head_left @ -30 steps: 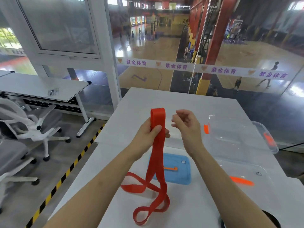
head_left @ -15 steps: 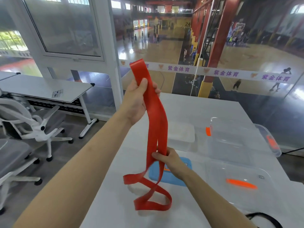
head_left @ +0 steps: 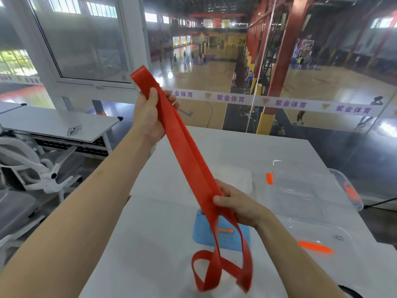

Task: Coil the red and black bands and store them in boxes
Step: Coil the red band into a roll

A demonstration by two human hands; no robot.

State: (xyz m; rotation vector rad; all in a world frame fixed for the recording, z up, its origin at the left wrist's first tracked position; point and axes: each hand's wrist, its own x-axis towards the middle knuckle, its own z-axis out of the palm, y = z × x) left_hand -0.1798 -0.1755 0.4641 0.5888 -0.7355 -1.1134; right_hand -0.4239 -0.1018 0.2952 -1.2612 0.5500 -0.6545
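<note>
red band (head_left: 189,155) | taut between hands | left hand (head_left: 150,117) high, right hand (head_left: 238,206) low

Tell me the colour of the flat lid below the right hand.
The lid is blue; head view.

Bright daylight, window glare, wide-angle edge distortion, slight motion blur

紫金体育 repeated in purple along the white strip (head_left: 257,102) on the glass, 24 on the far hall wall (head_left: 236,40)
</note>
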